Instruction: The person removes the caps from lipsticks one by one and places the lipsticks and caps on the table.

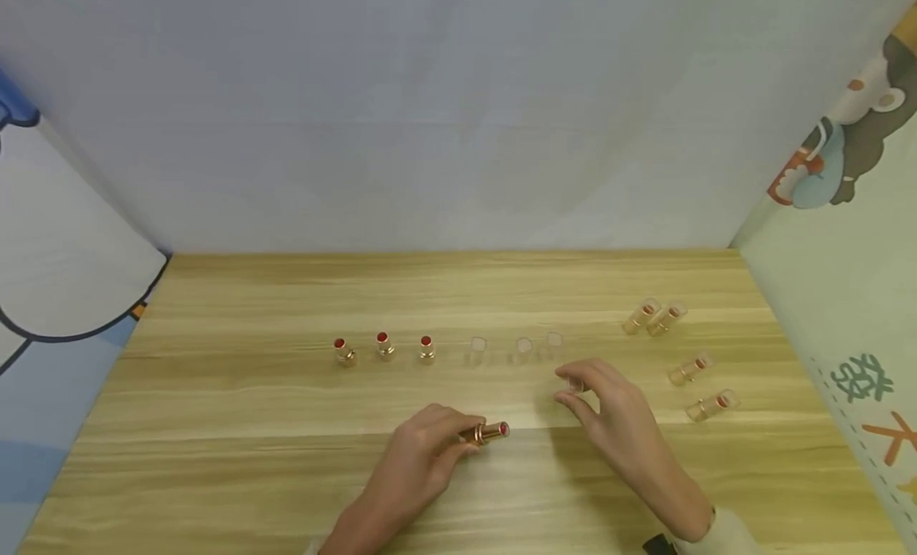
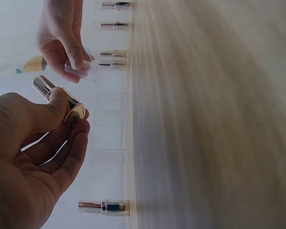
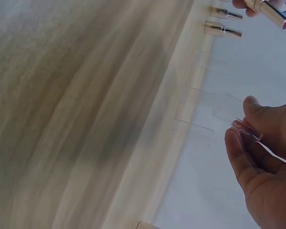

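Uncapped lipstick [image 1: 491, 433] is pinched in the left hand [image 1: 423, 451], while at the lipstick's two o'clock the right hand [image 1: 619, 416] pinches a clear cap [image 1: 575, 384].

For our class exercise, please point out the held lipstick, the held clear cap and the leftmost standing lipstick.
Held lipstick [image 1: 490, 433]: head view, on its gold tube.
Held clear cap [image 1: 575, 384]: head view, on its see-through wall.
Leftmost standing lipstick [image 1: 346, 354]: head view, on its gold body.

I find free passage over the near left table [image 1: 179, 459]. Mid-table, three uncapped lipsticks [image 1: 385, 348] and three clear caps [image 1: 524, 347] form a barrier; four capped lipsticks [image 1: 711, 406] obstruct the right.
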`<state>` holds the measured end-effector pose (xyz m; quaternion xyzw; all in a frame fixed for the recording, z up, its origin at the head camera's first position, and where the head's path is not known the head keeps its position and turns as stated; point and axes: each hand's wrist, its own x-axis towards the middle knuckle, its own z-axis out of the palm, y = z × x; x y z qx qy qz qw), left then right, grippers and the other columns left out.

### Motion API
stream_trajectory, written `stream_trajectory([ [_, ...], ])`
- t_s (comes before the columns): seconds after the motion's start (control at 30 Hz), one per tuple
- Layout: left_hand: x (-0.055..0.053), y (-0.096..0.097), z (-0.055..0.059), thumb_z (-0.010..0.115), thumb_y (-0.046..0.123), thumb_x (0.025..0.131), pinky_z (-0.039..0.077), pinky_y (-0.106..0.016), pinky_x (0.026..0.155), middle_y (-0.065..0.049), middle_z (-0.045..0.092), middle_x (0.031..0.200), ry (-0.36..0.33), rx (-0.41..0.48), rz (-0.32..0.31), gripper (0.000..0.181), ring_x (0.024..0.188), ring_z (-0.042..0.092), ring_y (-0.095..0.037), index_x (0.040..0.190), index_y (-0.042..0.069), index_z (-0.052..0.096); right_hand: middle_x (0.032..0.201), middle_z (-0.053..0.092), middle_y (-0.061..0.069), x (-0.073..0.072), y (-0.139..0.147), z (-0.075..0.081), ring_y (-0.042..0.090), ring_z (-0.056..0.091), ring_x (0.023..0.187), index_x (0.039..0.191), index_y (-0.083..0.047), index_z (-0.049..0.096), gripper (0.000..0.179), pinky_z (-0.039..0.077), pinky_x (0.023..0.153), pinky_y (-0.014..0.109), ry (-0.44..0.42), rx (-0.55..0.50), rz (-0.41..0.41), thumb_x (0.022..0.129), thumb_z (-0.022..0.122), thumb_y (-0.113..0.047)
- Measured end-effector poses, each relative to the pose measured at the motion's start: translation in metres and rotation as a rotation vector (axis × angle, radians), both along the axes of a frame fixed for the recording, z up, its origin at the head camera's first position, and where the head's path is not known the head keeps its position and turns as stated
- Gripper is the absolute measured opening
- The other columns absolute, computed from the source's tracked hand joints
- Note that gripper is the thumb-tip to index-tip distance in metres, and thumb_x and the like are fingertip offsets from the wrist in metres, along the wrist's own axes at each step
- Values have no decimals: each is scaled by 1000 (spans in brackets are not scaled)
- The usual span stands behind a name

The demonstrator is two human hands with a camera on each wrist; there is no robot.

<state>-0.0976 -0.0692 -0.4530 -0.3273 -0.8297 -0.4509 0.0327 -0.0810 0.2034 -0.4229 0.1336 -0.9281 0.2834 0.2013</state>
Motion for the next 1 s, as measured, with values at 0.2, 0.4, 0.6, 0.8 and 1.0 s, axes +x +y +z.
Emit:
stream_trajectory([
  [0.2,3,2,0,85,10,84,61,-21,83,5,79,101,0,-5,1,27,94,70,-7,110,9,79,97,74,7,-1,2,-7,14,66,84,105,-2,74,34,63,72,33,-64,52,-27,75,89,2],
  [0.4,5,2,0,85,9,84,61,-21,83,5,79,100,-6,-10,5,27,93,70,-6,110,9,79,103,75,8,-2,2,-11,17,69,90,106,-3,74,30,64,78,36,-167,87,-59,79,87,0],
  [0.6,5,3,-2,85,9,83,60,-19,82,6,79,99,-5,4,-1,27,92,70,-6,110,9,79,106,75,9,-3,2,-15,21,71,94,107,-3,75,29,64,82,39,-233,86,-68,81,86,-1],
  [0.8,5,4,-3,86,9,83,60,-19,81,6,78,98,19,20,-8,27,91,69,-6,109,10,79,105,75,9,-5,2,-18,20,70,92,107,-5,75,28,64,80,38,-248,82,-66,82,86,-1],
  [1.0,5,4,-2,85,10,84,60,-21,82,6,78,100,8,-5,-7,28,93,70,-7,111,10,79,103,74,8,-6,3,-19,18,69,90,107,-5,74,28,64,79,37,-258,91,-69,81,86,-1],
])
